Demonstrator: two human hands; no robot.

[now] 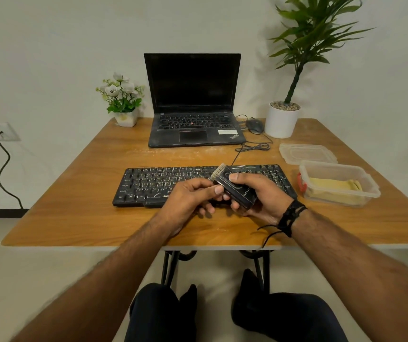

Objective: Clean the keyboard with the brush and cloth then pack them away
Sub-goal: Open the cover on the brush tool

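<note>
A black keyboard (pixel 148 183) lies across the middle of the wooden table (pixel 74 218). Above its right half I hold a small black brush (pixel 232 186) with pale bristles pointing up and left. My right hand (pixel 259 196) wraps the brush body, thumb on top. My left hand (pixel 188 198) pinches the brush's near-left corner with thumb and fingers. A yellow cloth (pixel 333 186) lies folded inside a clear plastic container (pixel 368 193) to the right of the keyboard.
The container's clear lid (pixel 306 153) lies behind it. An open black laptop (pixel 193 107), a mouse (pixel 254 125) with a coiled cable, a white pot with a tall plant (pixel 282 122) and a small flower pot (pixel 126 117) stand at the back.
</note>
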